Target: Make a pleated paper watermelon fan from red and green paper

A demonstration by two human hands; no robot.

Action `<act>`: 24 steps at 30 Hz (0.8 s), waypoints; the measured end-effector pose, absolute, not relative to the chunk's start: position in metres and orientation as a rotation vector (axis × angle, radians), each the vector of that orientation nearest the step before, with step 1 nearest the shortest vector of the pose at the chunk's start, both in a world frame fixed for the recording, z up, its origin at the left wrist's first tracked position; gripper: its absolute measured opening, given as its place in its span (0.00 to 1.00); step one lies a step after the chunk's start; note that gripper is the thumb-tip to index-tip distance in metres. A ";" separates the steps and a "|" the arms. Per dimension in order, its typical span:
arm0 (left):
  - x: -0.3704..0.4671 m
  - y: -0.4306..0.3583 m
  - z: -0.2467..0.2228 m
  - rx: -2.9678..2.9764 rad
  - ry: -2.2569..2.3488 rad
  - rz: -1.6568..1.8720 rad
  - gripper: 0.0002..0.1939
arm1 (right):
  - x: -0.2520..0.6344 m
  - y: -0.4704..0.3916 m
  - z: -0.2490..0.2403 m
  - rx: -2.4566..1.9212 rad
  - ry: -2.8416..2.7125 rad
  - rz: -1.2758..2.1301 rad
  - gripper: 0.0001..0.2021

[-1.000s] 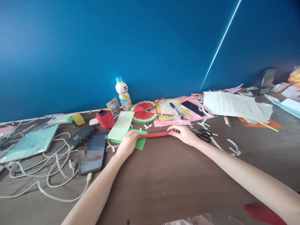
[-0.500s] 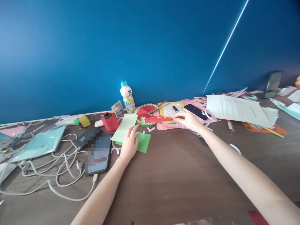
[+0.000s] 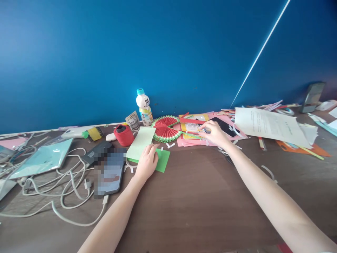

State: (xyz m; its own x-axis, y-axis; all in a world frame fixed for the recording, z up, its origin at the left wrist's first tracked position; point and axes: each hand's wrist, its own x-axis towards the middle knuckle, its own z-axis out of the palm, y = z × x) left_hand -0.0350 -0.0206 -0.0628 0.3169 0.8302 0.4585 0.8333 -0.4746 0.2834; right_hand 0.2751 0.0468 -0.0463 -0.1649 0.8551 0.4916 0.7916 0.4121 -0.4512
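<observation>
My left hand point(image 3: 147, 161) lies open on a pale green sheet point(image 3: 140, 140) and a bright green sheet point(image 3: 163, 161) beneath it. My right hand point(image 3: 213, 133) is closed in a pinch over pink paper point(image 3: 183, 142); the small thing in its fingers is partly hidden. A red strip point(image 3: 192, 120) and thin red and green strips point(image 3: 191, 135) extend left from near these fingers. Between the hands, toward the wall, lies a round pleated paper fan point(image 3: 165, 129), red with a green and white rim. A black phone point(image 3: 223, 127) lies just beyond my right hand.
A red roll point(image 3: 123, 136) and a bottle point(image 3: 144, 109) stand near the blue wall. On the left are a phone point(image 3: 113, 177), tangled white cables point(image 3: 71, 188) and a pale blue folder point(image 3: 43, 160). A printed sheet point(image 3: 271, 126) lies at right.
My right hand has moved slightly right. The red strip that lay across the fan is now off it, farther right. The left hand stays on the green sheets.
</observation>
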 end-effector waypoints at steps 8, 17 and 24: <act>-0.031 -0.023 -0.062 -2.594 -1.567 -0.761 0.16 | 0.261 0.052 -0.055 -1.399 -2.225 0.202 0.07; 0.001 -0.011 -0.048 -2.567 -1.632 -0.744 0.14 | 0.268 0.053 -0.054 -1.376 -2.270 0.072 0.09; 0.078 0.033 -0.041 -2.594 -1.670 -0.802 0.11 | 0.267 0.050 -0.052 -1.323 -2.242 0.043 0.11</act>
